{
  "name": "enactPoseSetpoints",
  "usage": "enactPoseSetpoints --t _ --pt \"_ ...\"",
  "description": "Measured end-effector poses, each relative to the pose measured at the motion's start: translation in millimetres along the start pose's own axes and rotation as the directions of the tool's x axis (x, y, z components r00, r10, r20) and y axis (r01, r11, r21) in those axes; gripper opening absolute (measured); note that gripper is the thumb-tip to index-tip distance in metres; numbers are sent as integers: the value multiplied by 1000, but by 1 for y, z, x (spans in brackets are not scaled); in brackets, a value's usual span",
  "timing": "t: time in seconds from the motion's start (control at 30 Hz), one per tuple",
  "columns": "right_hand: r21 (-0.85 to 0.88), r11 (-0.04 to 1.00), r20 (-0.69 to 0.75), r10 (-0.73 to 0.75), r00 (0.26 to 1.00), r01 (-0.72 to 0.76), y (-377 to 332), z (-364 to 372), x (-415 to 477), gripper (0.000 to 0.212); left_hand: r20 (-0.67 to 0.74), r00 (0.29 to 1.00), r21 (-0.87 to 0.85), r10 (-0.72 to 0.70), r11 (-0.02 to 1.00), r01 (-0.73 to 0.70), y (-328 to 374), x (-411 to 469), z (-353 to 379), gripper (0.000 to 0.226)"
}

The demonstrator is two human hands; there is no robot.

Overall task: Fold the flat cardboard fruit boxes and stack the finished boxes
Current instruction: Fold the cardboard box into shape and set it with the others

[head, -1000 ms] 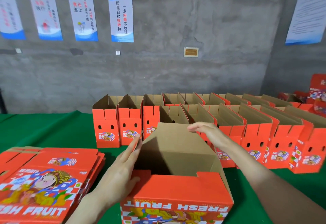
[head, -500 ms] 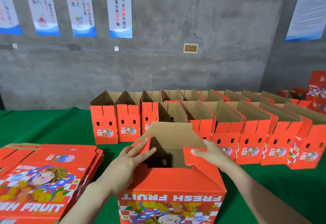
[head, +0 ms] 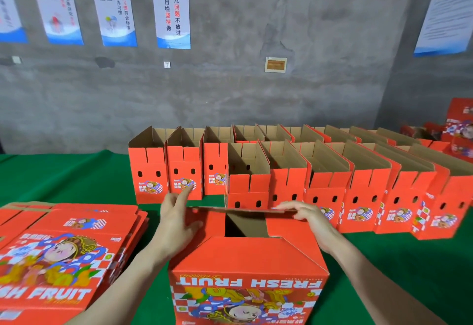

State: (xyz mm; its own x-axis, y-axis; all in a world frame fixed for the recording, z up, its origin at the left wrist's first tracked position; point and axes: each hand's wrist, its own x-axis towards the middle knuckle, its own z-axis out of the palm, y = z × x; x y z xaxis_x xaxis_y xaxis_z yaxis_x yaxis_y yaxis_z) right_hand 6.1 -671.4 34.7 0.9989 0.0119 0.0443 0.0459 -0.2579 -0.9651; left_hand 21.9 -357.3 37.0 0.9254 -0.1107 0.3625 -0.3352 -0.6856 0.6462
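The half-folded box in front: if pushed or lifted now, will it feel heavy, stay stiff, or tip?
Probably light: the box looks empty through the gap on top. Likely stiff, since its walls stand square, though the far flap is not yet tucked and may swing. Sitting wide on the green cloth, it should slide rather than tip.

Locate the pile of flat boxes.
Head view, lower left: the pile of flat boxes lies on the green table, left of the left hand.
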Motion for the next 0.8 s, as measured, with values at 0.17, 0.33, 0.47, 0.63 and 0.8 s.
enactPoseSetpoints --t 0.17,0.33,0.47,0.63,0.8 --pt "-129 990 53 -52 997 59 -2 0 -4 22 214 974 -71 -76 993 93 6 6 7 43" --pt "-586 801 105 -74 992 122 -3 4 -4 33 300 942 -7 -152 987 161 9 9 7 53" --pt "-659 739 245 30 969 144 -14 5 -4 74 285 941 106 -183 982 159 10 14 12 86" --pt "-750 638 201 -28 979 172 -10 12 -5 82 279 947 184 -161 977 112 12 19 17 76" --pt "-747 640 186 -58 981 180 -9 14 -4 80 417 884 229 -210 966 122 16 25 12 97"
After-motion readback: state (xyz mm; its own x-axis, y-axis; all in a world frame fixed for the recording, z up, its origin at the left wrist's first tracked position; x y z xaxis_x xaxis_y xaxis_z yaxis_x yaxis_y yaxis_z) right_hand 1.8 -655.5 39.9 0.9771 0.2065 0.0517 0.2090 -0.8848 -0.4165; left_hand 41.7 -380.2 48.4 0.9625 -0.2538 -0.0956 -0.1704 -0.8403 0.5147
